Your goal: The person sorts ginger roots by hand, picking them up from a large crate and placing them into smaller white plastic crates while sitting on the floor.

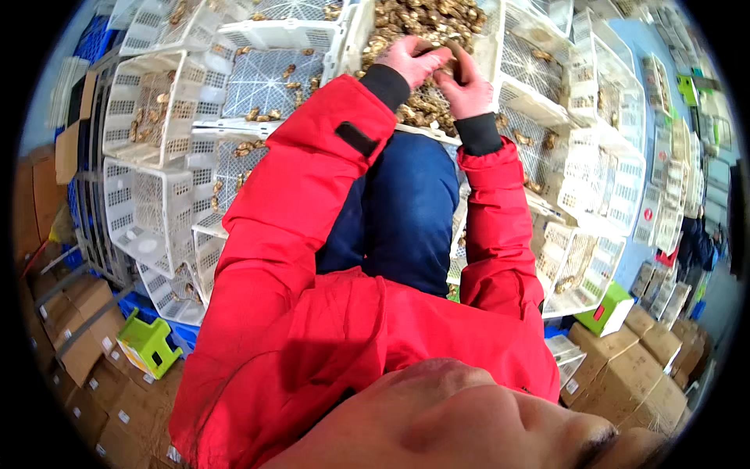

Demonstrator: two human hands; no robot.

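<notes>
Worked bare-handed over brown pieces [428,17] heaped in a white crate [491,39]
Had a sparsely strewn left crate [258,74] alongside; held left hand [407,64] curled, could not tell whether grasping; held right hand [469,92] bent beside it, equally unclear; perhaps risked spilling pieces into the right crate [530,70], through a nudged heap or slack hold.

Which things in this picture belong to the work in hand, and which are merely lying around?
Likely in use: left hand, right hand, brown lumpy pieces, heaped crate, white crates around it.

Apparently lying around: green stool on the left, cardboard boxes.
</notes>
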